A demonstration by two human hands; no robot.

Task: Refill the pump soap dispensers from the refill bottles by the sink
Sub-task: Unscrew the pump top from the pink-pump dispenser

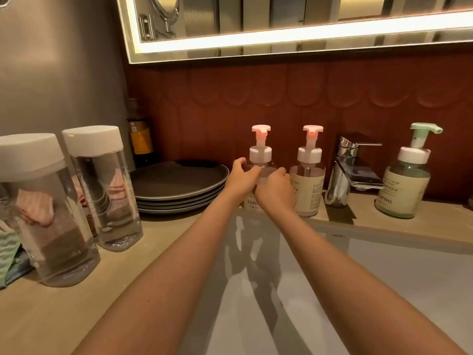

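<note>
On the ledge behind the sink, the left pink-pump dispenser stands upright, clasped between both hands. The left hand is curled round its shoulder and the right hand round its body. A second pink-pump dispenser stands just beside it.

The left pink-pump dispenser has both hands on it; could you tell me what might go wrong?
The left pink-pump dispenser, held by the left hand and right hand, stands beside the sink and could tip in. The second dispenser stands close by the right hand and might get knocked.
</note>
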